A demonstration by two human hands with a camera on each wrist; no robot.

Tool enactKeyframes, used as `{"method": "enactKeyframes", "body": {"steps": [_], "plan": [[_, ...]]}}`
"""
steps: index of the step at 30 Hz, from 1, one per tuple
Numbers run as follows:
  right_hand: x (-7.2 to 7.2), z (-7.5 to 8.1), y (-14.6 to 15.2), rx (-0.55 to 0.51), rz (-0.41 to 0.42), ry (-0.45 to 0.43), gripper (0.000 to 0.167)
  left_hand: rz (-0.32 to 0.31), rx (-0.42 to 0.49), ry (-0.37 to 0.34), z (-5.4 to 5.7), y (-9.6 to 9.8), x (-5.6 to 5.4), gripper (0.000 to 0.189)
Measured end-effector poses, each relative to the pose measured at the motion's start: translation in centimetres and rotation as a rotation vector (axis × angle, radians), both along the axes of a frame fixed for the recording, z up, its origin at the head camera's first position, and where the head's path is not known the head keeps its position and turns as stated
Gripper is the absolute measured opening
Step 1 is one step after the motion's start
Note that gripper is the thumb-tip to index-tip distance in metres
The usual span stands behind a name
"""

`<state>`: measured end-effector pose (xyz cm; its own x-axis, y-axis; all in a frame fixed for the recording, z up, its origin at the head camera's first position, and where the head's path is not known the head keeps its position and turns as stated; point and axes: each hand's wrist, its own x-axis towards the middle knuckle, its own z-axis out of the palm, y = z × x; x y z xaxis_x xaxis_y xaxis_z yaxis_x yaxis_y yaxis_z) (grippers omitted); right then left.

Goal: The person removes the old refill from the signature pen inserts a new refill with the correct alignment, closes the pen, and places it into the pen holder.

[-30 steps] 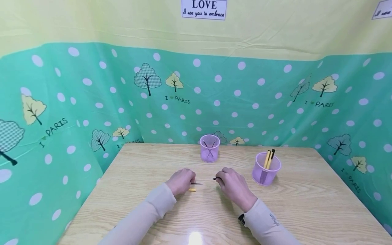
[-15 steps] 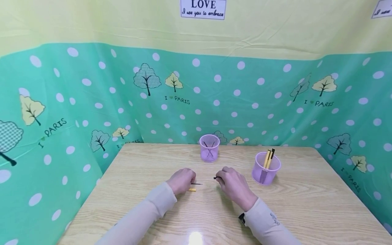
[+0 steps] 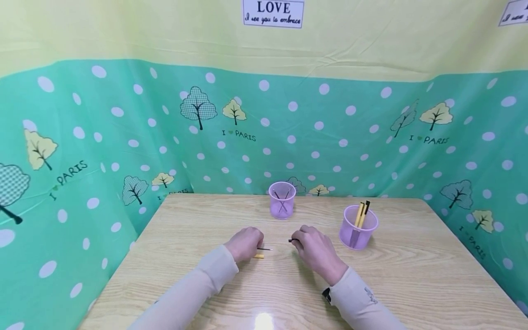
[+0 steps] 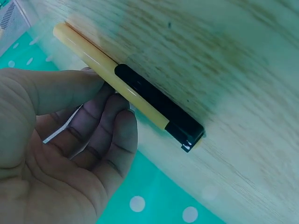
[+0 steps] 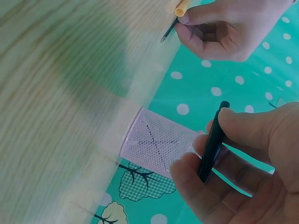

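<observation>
My left hand (image 3: 244,244) pinches a thin black pen refill (image 5: 169,31) between thumb and forefinger, its metal point facing right. A yellow pen barrel (image 4: 88,52) with a black clip lies across the fingertips in the left wrist view; its open end shows beside the refill in the head view. The refill is hidden in the left wrist view. My right hand (image 3: 315,252) holds a short black tapered pen grip section (image 5: 214,144) between thumb and fingers, to the right of the refill point and apart from it.
A purple mesh pen cup (image 3: 282,200) at the back of the wooden table (image 3: 198,211) holds thin black refills crossed inside. Right of the right hand, another purple cup (image 3: 359,229) holds yellow pens (image 3: 360,215). A green dotted curtain (image 3: 247,156) hangs behind the table.
Both hands keep nearly the same place and hold the same pen parts. Only a slight shift of the head view shows.
</observation>
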<state>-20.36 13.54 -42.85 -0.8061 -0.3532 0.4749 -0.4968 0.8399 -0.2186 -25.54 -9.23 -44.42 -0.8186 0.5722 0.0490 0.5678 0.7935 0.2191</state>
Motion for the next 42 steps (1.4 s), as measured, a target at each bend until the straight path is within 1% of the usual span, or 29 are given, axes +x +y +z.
{"method": "enactKeyframes", "body": {"steps": [4,9,16,18,21,27,33,36,42], "plan": [[0.0,0.0,-0.1,0.003,0.005,-0.005,0.005,0.0,-0.011,-0.007,-0.1,0.1,-0.2,0.028],[0.1,-0.2,-0.2,0.014,0.003,-0.002,0.006,-0.016,-0.019,-0.014,0.1,0.1,-0.3,0.029],[0.1,-0.5,-0.1,0.021,0.005,0.01,0.005,0.002,-0.024,-0.067,0.5,0.1,-0.5,0.029],[0.1,-0.6,-0.1,0.021,0.004,0.008,0.005,0.0,-0.033,-0.068,0.6,0.0,-0.6,0.029],[0.1,-0.6,-0.1,0.021,0.004,0.006,0.005,-0.01,-0.035,-0.049,0.7,0.0,-0.7,0.029],[0.1,-0.6,-0.1,0.018,0.01,0.0,0.004,-0.023,-0.021,0.004,1.7,-0.2,-1.0,0.027],[0.2,-0.6,-0.1,0.011,0.011,0.001,0.005,-0.042,0.006,0.029,2.8,-0.3,-1.4,0.027],[0.1,-0.6,-0.1,0.013,0.014,0.004,0.005,-0.04,-0.008,0.044,3.3,-0.2,-1.7,0.027],[0.1,-0.6,0.0,0.018,0.019,-0.001,0.003,-0.019,-0.02,0.029,4.6,-0.1,-2.4,0.024]]}}
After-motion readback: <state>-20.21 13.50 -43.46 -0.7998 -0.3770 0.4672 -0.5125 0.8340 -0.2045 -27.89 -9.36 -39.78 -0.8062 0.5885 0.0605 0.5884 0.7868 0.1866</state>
